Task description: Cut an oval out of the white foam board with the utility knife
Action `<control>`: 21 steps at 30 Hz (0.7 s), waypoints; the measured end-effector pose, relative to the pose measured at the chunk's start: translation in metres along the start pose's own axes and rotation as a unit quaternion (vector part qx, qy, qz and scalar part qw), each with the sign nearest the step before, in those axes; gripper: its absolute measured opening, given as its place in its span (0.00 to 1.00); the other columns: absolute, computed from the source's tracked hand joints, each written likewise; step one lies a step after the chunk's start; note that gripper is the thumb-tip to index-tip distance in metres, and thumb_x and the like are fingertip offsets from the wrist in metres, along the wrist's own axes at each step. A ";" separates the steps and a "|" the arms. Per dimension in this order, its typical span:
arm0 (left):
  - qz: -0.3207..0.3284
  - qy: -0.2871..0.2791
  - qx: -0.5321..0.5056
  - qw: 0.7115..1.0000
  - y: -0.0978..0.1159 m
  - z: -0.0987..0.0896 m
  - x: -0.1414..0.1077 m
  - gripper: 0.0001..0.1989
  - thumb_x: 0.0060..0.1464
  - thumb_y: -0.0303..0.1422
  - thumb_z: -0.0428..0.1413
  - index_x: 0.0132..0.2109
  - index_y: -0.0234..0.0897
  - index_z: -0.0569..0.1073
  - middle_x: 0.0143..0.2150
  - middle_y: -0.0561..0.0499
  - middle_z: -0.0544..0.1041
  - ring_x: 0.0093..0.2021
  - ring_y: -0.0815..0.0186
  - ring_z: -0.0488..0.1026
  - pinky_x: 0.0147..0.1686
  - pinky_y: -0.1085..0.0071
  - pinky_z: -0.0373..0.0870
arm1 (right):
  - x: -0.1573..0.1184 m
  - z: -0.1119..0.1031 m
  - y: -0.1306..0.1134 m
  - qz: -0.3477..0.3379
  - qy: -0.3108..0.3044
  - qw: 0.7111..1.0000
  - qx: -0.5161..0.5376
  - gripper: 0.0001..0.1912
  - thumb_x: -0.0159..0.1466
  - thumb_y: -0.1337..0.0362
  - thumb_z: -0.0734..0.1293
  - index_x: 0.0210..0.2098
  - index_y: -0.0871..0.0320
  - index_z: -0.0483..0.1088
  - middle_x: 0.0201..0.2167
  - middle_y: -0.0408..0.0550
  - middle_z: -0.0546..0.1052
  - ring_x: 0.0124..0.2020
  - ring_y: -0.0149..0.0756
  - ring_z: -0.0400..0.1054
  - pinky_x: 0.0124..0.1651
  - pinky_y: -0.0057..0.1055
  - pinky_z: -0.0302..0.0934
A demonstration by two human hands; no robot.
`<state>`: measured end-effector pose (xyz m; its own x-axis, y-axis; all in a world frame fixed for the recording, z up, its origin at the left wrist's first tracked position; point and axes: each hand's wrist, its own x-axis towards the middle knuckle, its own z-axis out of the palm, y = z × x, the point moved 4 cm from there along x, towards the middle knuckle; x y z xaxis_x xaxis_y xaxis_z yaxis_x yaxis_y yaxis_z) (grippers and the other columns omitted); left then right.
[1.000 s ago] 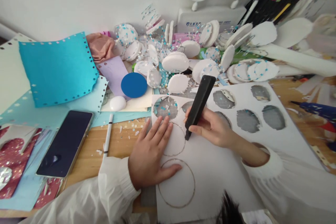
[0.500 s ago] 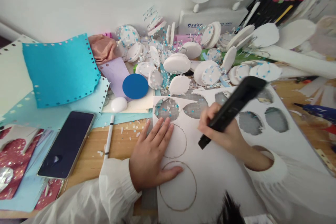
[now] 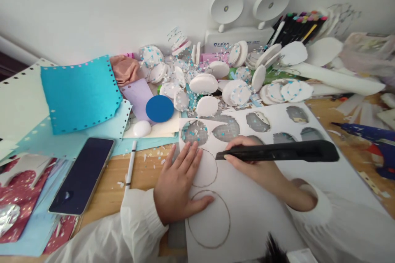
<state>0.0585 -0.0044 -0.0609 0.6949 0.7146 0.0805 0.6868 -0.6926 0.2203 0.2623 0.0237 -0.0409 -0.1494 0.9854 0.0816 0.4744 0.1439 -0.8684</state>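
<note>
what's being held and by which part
The right hand holds the black cutter near its tip; the left hand lies flat on the white sheet.

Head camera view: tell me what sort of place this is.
Probably a handicraft workspace, though whether home or studio I can't tell. The signs: a large, flat white sheet with rounded holes, a long black plastic-looking cutter, and a bundle of slim black markers with colourful ends.
</note>
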 end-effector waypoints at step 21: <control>-0.002 -0.006 0.009 1.000 0.000 0.001 0.001 0.49 0.54 0.60 0.44 0.69 0.26 0.48 0.72 0.38 0.49 0.71 0.49 0.45 0.67 0.52 0.27 | -0.021 0.026 0.009 -0.195 0.059 0.960 -0.193 0.09 0.61 0.67 0.64 0.26 0.54 0.60 0.20 0.38 0.67 0.21 0.30 0.64 0.28 0.26 0.60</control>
<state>0.0595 -0.0036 -0.0613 0.6951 0.7158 0.0673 0.6927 -0.6918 0.2039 0.2471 0.0017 -0.0637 -0.2931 0.8501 0.4374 0.6923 0.5043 -0.5161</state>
